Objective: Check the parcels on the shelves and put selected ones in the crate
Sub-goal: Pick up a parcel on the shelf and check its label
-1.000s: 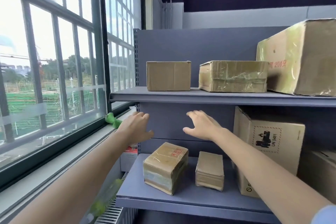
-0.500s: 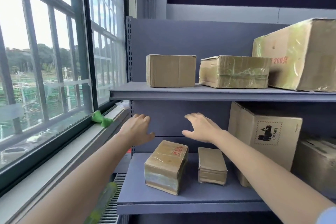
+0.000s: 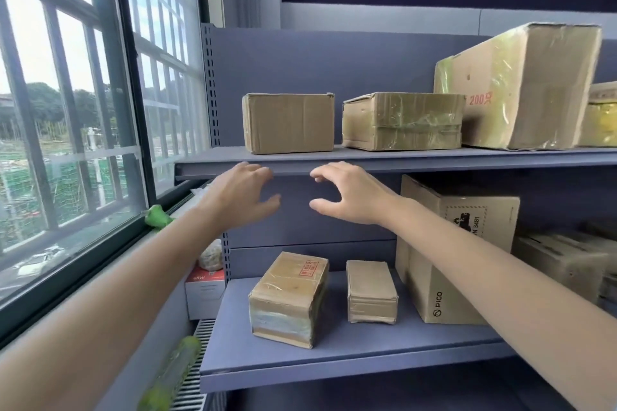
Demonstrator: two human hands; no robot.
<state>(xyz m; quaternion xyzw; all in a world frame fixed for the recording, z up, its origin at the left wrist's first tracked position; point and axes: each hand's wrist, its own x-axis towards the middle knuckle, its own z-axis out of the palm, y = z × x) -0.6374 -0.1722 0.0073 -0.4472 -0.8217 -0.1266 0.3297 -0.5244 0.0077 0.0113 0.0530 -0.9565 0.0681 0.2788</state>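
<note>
My left hand (image 3: 242, 195) and right hand (image 3: 354, 193) empty, fingers spread, just below upper shelf (image 3: 434, 160) edge; small box (image 3: 288, 123) sits above; crate unseen; risk: knuckles catch edge, one-sided grab tips box off

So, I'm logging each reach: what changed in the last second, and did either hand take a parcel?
Both hands rose from in front of the lower shelf's back panel to the front edge of the upper shelf, below the plain box. The left hand and right hand are open, with no grip on anything. The parcels all stayed where they were.
</note>
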